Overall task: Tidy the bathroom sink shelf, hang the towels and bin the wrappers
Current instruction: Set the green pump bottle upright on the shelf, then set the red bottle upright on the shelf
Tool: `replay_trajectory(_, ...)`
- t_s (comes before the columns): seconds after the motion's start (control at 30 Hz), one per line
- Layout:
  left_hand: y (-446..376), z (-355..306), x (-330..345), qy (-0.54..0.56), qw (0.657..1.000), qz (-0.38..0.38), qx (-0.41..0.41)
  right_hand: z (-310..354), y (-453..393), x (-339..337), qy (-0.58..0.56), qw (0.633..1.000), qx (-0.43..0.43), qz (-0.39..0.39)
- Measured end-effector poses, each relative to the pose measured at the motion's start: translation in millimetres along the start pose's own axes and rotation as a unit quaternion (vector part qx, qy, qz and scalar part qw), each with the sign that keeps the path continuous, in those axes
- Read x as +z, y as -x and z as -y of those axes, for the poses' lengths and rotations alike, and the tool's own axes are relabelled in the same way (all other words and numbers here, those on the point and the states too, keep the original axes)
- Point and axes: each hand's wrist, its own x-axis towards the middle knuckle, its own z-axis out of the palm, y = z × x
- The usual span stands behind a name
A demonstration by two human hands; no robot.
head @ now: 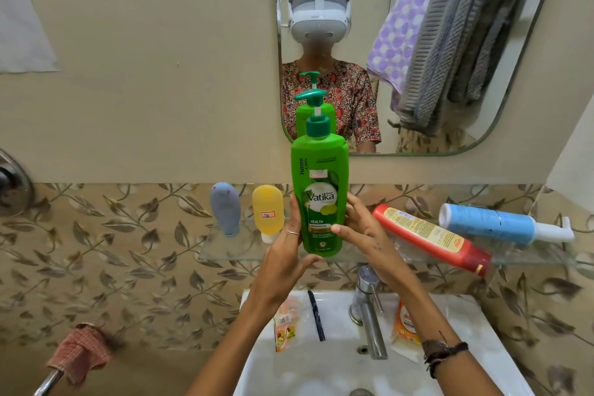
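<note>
Standing the green shampoo bottle (319, 190) upright on the glass shelf (218, 251), the person steadies it from both sides: the left hand (291, 236) has its fingers curled round the bottle's left flank, and the right hand (356, 228) wraps the right flank with the thumb across the label.

The bottle is tall with a pump on top, so it looks top-heavy; if the hands let go before its base sits flat, it could tip forward off the shelf into the sink (337, 363) below it. To the right of the bottle, a red bottle (430, 238) lies on its side with its cap end overhanging the shelf edge, so a knock from the right wrist might send it down onto the tap (366, 309).

Counted: two small tubes left of the bottle, grey (225, 209) and yellow (267, 212); two lying bottles to its right, red and blue (495, 223); two wrappers (284, 325) (405, 326) and one dark comb (316, 315) on the sink rim below; one checked cloth (80, 352) far lower left.
</note>
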Motion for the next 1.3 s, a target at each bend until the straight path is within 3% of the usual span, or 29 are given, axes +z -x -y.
replay_trajectory(0.5, -2, 13, -2, 0.040, 0.998, 0.016, -0.039, -4, -13, 6, 0.001, 1.000, -0.014, 0.006)
replay_trajectory(0.63, 7, -6, -6, 0.018, 0.998, -0.031, -0.055, -2, -6, 8, 0.058, 0.997, -0.029, -0.046)
replay_trajectory(0.73, 18, -21, -3, -0.044, 0.992, -0.115, -0.018, -4, 9, 11, 0.080, 0.985, -0.057, -0.145)
replay_trajectory(0.83, 25, -36, 7, -0.063, 0.989, -0.119, 0.067, -17, 35, 11, 0.050, 0.953, -0.072, -0.289)
replay_trajectory(0.97, 12, -56, 35, -0.069, 0.983, -0.051, 0.159, -42, 67, 7, -0.095, 0.888, 0.006, -0.450)
replay_trajectory(1.07, -4, -74, 63, -0.087, 0.972, 0.015, 0.220, -54, 80, -5, -0.190, 0.840, 0.057, -0.506)
replay_trajectory(1.2, -30, -93, 92, -0.063, 0.957, 0.083, 0.272, -57, 88, -26, -0.271, 0.772, 0.060, -0.572)
replay_trajectory(1.3, -51, -96, 109, -0.072, 0.944, 0.134, 0.293, -53, 91, -42, -0.270, 0.764, 0.030, -0.586)
